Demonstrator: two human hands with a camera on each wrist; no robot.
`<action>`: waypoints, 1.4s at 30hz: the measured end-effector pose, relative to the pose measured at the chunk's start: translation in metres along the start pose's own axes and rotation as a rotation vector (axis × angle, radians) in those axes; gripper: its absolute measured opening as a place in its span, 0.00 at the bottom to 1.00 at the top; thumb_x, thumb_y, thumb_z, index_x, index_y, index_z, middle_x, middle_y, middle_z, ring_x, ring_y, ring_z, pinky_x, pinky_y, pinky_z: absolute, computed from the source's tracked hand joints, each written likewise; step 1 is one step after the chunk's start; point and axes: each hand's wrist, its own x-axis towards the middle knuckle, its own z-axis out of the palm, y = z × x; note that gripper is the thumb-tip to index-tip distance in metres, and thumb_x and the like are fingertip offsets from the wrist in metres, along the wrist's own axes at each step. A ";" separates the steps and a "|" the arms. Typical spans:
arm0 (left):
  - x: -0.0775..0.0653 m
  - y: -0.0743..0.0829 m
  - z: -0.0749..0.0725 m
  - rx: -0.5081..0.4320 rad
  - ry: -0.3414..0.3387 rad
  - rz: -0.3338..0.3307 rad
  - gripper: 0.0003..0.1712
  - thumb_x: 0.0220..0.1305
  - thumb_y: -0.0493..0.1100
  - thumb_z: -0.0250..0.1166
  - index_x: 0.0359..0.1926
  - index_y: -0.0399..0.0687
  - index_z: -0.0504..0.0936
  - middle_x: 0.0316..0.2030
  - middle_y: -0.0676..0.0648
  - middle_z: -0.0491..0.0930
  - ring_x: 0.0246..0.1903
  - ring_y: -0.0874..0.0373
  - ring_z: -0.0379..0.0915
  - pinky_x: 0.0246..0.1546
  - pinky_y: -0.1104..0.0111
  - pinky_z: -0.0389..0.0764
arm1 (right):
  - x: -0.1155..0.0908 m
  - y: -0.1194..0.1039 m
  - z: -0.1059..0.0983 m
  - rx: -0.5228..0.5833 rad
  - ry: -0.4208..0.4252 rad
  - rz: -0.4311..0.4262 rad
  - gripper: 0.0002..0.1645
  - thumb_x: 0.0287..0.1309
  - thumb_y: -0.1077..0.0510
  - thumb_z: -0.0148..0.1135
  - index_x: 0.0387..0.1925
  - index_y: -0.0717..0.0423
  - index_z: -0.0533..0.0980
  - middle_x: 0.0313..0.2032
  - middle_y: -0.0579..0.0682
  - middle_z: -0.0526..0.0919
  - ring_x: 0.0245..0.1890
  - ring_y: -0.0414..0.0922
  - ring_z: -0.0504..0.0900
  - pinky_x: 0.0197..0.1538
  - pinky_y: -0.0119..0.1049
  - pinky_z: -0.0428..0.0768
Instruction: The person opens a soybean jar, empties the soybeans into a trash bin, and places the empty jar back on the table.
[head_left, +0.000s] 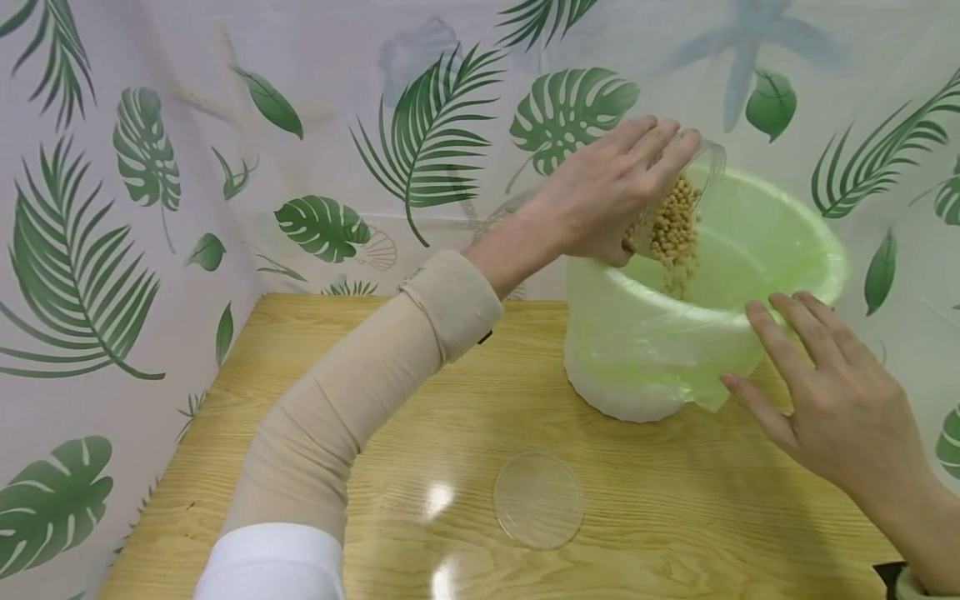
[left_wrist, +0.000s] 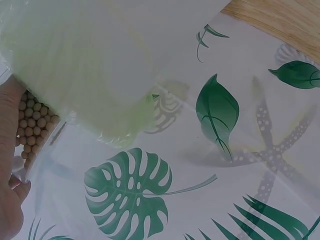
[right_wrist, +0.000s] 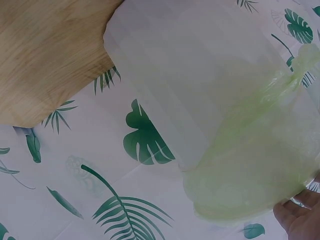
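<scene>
One clear round lid (head_left: 538, 501) lies flat on the wooden surface (head_left: 420, 417), nearest my head view and well apart from the work; I judge it safe unless a sleeve sweeps it.

Beyond it to the right is the right hand (head_left: 840, 392), its fingers extended and apart, the tips at the near rim of the pale green bag (head_left: 652, 346). They do not grip it; whether they press, I cannot tell. That bag lines the white bin (head_left: 622, 396), folded over its rim with a loose corner hanging outside. My worry is that falling weight could drag the bag inward, since I see no firm pinch on it.

Farther off, the left hand (head_left: 615, 187) has its fingers clamped round the clear cup (head_left: 715, 167), which is tipped over the bin's mouth. Tan soybeans, by their look (head_left: 678, 217), are partly in the cup and partly tumbling into the bag. Too steep a tilt could release the rest in a rush and bounce some over the edge; a slack grip on the smooth wall could drop the cup too. Behind everything hangs the leaf-printed backdrop (head_left: 262, 183).
</scene>
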 end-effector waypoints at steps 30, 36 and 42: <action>-0.003 -0.007 -0.010 0.067 -0.017 0.037 0.68 0.57 0.68 0.72 0.84 0.41 0.46 0.82 0.36 0.56 0.82 0.40 0.54 0.87 0.56 0.52 | 0.001 0.003 0.000 0.000 0.004 -0.024 0.50 0.75 0.24 0.39 0.69 0.61 0.76 0.62 0.70 0.81 0.62 0.70 0.79 0.53 0.70 0.84; -0.004 -0.008 -0.011 0.046 -0.004 0.058 0.61 0.61 0.60 0.70 0.84 0.40 0.49 0.82 0.35 0.57 0.82 0.39 0.54 0.87 0.55 0.53 | 0.000 0.002 0.000 0.003 0.004 -0.024 0.49 0.76 0.24 0.40 0.69 0.61 0.76 0.62 0.70 0.81 0.62 0.70 0.79 0.54 0.69 0.84; -0.004 -0.009 -0.010 0.065 0.056 0.089 0.50 0.65 0.49 0.62 0.83 0.40 0.53 0.80 0.34 0.59 0.81 0.39 0.56 0.86 0.54 0.54 | 0.000 0.002 0.001 -0.001 0.009 -0.022 0.51 0.75 0.24 0.39 0.68 0.62 0.76 0.62 0.70 0.82 0.63 0.70 0.80 0.47 0.71 0.84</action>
